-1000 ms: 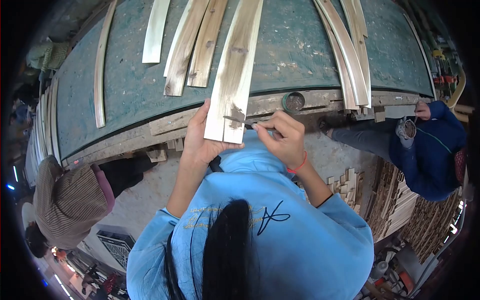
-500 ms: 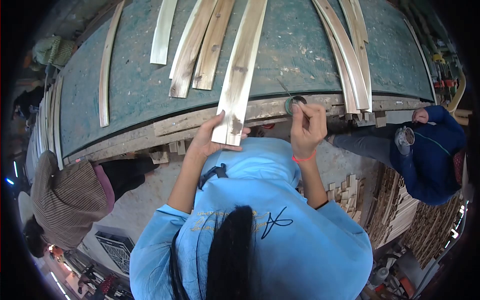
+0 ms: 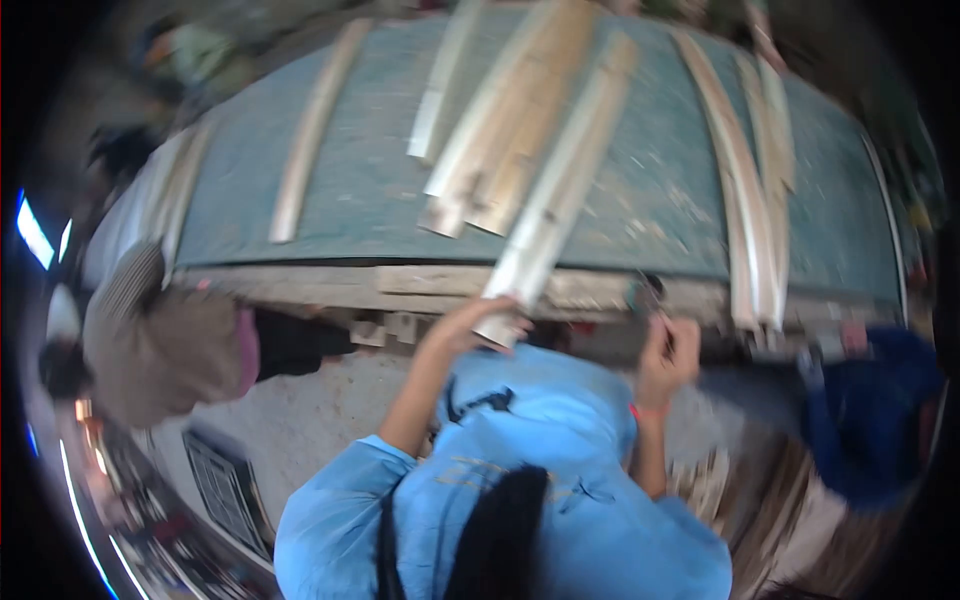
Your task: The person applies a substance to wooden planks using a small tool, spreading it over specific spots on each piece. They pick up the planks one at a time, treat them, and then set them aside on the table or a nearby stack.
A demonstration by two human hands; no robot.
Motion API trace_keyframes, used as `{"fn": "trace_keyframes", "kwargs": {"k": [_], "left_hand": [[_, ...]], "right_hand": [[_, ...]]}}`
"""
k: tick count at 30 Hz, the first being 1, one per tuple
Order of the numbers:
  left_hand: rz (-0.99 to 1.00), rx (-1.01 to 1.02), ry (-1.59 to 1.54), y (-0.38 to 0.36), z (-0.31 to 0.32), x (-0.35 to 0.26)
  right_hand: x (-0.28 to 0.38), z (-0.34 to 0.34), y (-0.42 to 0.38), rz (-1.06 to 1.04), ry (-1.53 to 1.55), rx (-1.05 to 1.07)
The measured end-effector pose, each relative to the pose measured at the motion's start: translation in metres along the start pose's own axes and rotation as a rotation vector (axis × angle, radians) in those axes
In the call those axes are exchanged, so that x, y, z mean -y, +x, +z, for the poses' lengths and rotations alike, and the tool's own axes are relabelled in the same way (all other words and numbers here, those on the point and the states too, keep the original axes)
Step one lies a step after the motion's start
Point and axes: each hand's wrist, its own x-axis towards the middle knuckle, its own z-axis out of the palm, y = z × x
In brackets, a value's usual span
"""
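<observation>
My left hand [image 3: 468, 328] grips the near end of a long pale wooden board [image 3: 560, 195], with fingers under it and the thumb toward the top. The board slants away over the green tabletop [image 3: 640, 200]. My right hand [image 3: 670, 352] is closed in a pinch at the table's front edge, but blur hides what is between the fingers. Just beyond its fingertips is a small round green-rimmed item [image 3: 645, 293] with a dark middle; its kind cannot be made out.
Several boards lie left of mine, including a narrow strip [image 3: 318, 135]; more boards [image 3: 745, 200] lie to the right. One person in a striped top [image 3: 175, 335] stands at left, another in dark blue [image 3: 870, 420] at right. A dark framed panel [image 3: 228, 490] is on the floor.
The whole view has shifted and blurred, with the table appearing lower and more to the right. My left hand keeps its grip on the board; my right hand stays closed near the round item.
</observation>
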Motion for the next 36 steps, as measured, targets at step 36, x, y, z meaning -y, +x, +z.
{"fn": "trace_keyframes", "kwargs": {"k": [36], "left_hand": [[0.574,-0.785,1.065,0.005,-0.02,0.072]], "right_hand": [[0.086,0.112,0.023,-0.194,0.197,0.489]]}}
